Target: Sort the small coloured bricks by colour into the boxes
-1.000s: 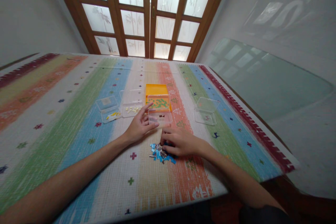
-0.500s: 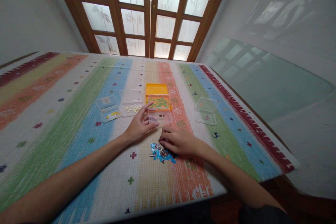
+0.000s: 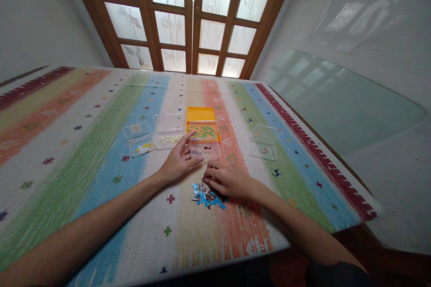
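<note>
Blue and brown pieces lie heaped near, mixed; only a few brown ones sit in the clear box beyond. Right hand curls at the heap, whether pinching I can't tell; left hand spreads, loose.
</note>
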Available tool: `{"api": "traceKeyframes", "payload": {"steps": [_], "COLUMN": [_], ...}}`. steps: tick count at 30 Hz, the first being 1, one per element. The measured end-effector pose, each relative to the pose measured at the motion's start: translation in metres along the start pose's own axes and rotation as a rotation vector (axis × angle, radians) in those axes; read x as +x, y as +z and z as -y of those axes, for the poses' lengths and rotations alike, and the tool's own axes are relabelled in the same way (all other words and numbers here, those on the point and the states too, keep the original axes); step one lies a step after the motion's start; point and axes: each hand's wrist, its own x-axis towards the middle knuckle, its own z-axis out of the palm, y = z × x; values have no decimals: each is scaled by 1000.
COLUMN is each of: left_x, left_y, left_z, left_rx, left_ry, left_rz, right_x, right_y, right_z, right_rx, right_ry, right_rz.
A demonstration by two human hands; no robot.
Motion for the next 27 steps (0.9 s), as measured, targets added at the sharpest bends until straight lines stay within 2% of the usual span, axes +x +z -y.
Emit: {"api": "traceKeyframes", "payload": {"steps": [9,17,27], "left_x": [0,-1,0], "left_y": [-1,0,0], "left_z": [0,-3,-3], "left_rx": [8,41,10], "left_ry": [15,13,6], "left_rz": [4,14,5], "right_x": [0,4,7], "right_y": [-1,-6,-5], "right_z": [0,5,9], "right_rx": [7,56,-111], "right_ry": [58,-17,-50], "right_rz": [-25,16,48]}}
